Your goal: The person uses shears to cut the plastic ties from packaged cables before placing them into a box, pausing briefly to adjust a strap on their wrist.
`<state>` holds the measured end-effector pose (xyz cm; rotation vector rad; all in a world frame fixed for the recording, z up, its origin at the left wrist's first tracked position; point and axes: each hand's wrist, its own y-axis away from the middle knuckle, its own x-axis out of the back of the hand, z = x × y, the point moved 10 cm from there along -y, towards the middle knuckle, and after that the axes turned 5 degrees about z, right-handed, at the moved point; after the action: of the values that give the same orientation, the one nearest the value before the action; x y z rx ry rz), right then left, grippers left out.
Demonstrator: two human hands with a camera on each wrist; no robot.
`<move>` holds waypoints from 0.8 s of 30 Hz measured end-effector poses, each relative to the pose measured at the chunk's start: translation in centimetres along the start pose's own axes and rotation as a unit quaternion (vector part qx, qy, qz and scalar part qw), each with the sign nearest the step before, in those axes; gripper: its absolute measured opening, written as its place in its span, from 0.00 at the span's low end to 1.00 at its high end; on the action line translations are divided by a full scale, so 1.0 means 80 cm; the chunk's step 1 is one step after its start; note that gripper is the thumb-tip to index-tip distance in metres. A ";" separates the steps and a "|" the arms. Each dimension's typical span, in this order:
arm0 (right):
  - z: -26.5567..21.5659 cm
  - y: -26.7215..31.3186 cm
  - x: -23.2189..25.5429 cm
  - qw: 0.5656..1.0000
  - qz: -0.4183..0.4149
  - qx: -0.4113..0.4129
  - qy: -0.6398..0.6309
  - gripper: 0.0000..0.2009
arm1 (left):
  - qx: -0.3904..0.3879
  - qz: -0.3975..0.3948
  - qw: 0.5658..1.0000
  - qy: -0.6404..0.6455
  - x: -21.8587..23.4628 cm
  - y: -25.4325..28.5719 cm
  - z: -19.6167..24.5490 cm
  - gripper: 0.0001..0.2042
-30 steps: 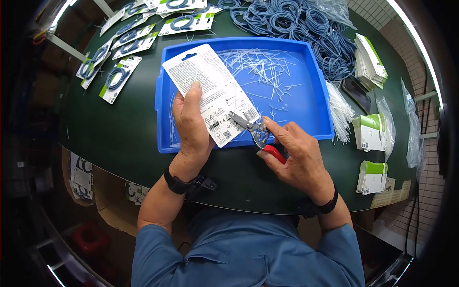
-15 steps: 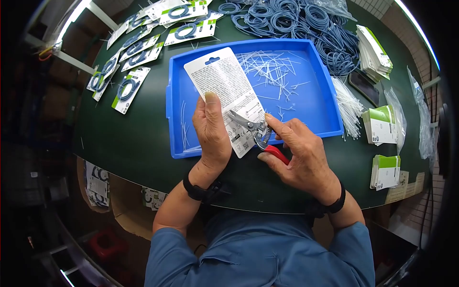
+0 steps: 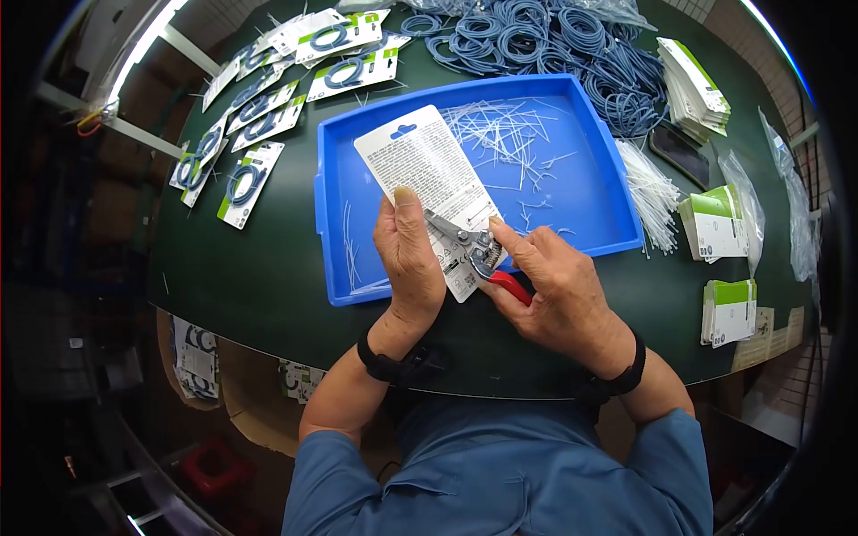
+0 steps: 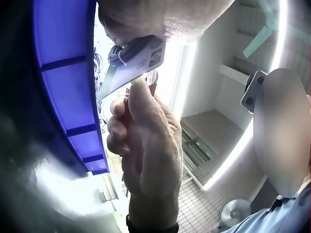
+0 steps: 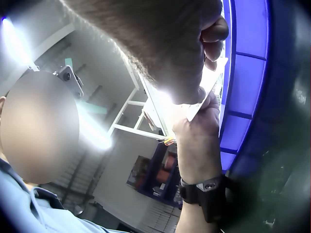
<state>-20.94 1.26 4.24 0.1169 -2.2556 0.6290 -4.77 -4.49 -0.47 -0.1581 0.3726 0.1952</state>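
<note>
My left hand (image 3: 413, 255) grips a white packaging card (image 3: 429, 165) by its left edge, thumb on top, with the printed back facing up. In the left wrist view a coiled blue cable (image 4: 136, 52) shows on the card's other side. My right hand (image 3: 567, 295) holds red-handled pruning shears (image 3: 511, 288), forefinger stretched along them. The shears' metal blades lie over the card's lower half, their tip close to my left thumb. Both hands are above the front edge of a blue tray (image 3: 585, 201), which contains thin white cable tie offcuts (image 3: 500, 134).
Carded cables (image 3: 246, 183) lie at the left and back left. A heap of coiled blue cables (image 3: 554, 36) is behind the tray. On the right are white cable ties (image 3: 651, 196), a phone (image 3: 679, 159), stacks of cards (image 3: 715, 228) and plastic bags (image 3: 744, 210).
In the head view, my left hand and the card have shifted right and slightly down, closer to my right hand. The shears stay over the card, their tip now nearer my left thumb.
</note>
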 end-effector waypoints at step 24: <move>0.038 -0.006 0.059 0.986 0.125 0.008 -0.113 0.37 | 0.205 -0.024 0.952 0.227 0.028 -0.047 -0.018 0.14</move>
<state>-26.11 -0.06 6.02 -0.0940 -2.5080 0.8003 -2.37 -8.03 -2.18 0.2052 0.8569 0.0273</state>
